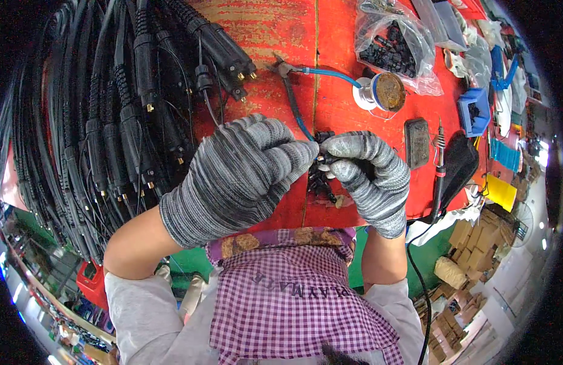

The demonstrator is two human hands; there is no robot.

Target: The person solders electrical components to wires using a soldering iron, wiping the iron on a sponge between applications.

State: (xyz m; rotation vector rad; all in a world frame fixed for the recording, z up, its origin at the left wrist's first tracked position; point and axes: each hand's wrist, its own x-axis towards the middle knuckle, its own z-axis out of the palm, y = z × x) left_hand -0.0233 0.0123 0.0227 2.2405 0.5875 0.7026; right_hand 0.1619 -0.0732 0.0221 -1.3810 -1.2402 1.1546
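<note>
Grey striped knit gloves cover both my hands, which meet fingertip to fingertip over the red table (348, 115). My left hand (242, 173) is closed in a pinch; its fingers hide whatever they hold. Opposite it, my right hand (373, 176) pinches a small black plastic part (323, 159) between thumb and forefinger, with a tiny bright metal spot showing on it. Several loose black parts (320, 187) lie on the table just beneath the fingertips. From the cable bundle a thin grey wire (211, 108) runs down and disappears behind my left hand.
Black cables with brass-tipped plugs (135, 131) cover the left side. Beyond my hands lie blue-handled cutting pliers (286, 69) and a solder spool (388, 92). To the right are a dark rectangular block (416, 143), a soldering iron (440, 164), a blue bin (474, 112) and a bag of black parts (391, 52).
</note>
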